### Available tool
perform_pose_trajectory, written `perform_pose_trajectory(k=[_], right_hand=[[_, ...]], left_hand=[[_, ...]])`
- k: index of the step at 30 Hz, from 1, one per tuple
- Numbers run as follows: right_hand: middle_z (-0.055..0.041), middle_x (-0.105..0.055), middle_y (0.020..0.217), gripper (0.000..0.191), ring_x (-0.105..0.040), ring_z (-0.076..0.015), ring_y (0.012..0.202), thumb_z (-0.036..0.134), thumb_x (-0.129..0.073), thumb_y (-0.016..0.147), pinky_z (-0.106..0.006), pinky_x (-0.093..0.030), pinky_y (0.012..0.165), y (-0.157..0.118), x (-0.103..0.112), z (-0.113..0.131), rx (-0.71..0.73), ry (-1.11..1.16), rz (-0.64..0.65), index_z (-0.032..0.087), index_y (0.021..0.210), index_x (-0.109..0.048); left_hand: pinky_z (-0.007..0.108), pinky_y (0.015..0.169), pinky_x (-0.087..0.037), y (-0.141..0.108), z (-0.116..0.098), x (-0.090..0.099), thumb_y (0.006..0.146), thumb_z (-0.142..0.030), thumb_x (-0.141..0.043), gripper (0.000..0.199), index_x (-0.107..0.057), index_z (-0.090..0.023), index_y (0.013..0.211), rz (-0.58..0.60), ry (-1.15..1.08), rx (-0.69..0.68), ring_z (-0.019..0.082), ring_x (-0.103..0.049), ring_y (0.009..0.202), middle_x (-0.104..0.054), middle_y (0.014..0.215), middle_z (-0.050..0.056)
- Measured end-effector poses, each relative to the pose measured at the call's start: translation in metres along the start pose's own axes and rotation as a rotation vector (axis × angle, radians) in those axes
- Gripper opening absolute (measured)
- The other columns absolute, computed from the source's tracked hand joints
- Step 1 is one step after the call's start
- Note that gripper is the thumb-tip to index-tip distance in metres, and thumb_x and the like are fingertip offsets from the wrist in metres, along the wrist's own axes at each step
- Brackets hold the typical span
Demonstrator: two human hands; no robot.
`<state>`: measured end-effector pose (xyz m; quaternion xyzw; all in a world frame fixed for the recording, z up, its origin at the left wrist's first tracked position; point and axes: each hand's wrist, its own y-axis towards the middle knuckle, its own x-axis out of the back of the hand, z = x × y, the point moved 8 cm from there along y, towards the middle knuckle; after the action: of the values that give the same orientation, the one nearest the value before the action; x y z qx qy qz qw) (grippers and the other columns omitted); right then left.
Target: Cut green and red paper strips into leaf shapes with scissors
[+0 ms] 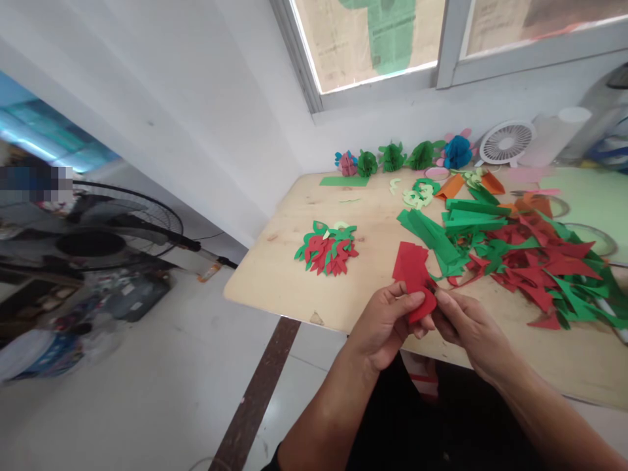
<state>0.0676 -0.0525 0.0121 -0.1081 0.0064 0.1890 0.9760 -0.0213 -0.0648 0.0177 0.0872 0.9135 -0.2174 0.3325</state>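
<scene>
Between the thumb and fingers of my left hand (392,320) is a piece of red paper (422,306) with a rounded lower edge. My right hand (466,324) closes round dark scissors (432,285), mostly hidden by the fingers, right against the paper's edge. Just beyond my hands, red paper strips (411,260) lie on the wooden table (275,281). To the left sits a pile of cut red and green paper shapes (328,248). Green paper strips (434,239) and a heap of red and green offcuts (540,261) spread out on the right.
Along the wall stand several folded paper figures, among them a green one (393,157) and a blue one (457,152). A small white fan (507,142) is at the back right. Left of the table, a large black fan (93,242) stands on the floor.
</scene>
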Motion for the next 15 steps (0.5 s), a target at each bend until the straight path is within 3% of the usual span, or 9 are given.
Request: perform_pose_trajectory(k=[7, 12, 15], right_hand=[[0.0035, -0.043, 0.050, 0.045, -0.027, -0.0074, 0.042, 0.058, -0.046, 0.085, -0.022, -0.019, 0.040, -0.001, 0.000, -0.001, -0.018, 0.042, -0.011, 0.019, 0.063, -0.048], [0.0074, -0.027, 0.047, 0.048, -0.019, -0.0071, 0.041, 0.060, -0.045, 0.085, -0.022, -0.015, 0.039, 0.000, 0.006, 0.000, 0.011, 0.019, -0.007, 0.019, 0.060, -0.046], [0.0074, -0.025, 0.048, 0.048, -0.019, -0.0070, 0.042, 0.060, -0.045, 0.084, -0.022, -0.014, 0.039, 0.001, 0.006, -0.002, -0.001, 0.006, 0.009, 0.019, 0.060, -0.045]], left_hand=[[0.022, 0.049, -0.039, -0.002, -0.002, -0.004, 0.071, -0.037, -0.069, 0.028, -0.063, -0.011, 0.079, -0.005, 0.142, -0.052, 0.011, -0.054, 0.049, -0.061, 0.056, 0.003], [0.022, 0.052, -0.039, -0.003, -0.018, 0.014, 0.067, -0.041, -0.072, 0.031, -0.055, -0.015, 0.067, -0.220, 0.304, -0.165, 0.009, -0.051, 0.048, -0.059, 0.051, 0.000], [0.022, 0.052, -0.039, -0.002, -0.021, 0.016, 0.065, -0.039, -0.073, 0.029, -0.059, -0.015, 0.070, -0.234, 0.245, -0.187, 0.009, -0.051, 0.051, -0.061, 0.059, 0.000]])
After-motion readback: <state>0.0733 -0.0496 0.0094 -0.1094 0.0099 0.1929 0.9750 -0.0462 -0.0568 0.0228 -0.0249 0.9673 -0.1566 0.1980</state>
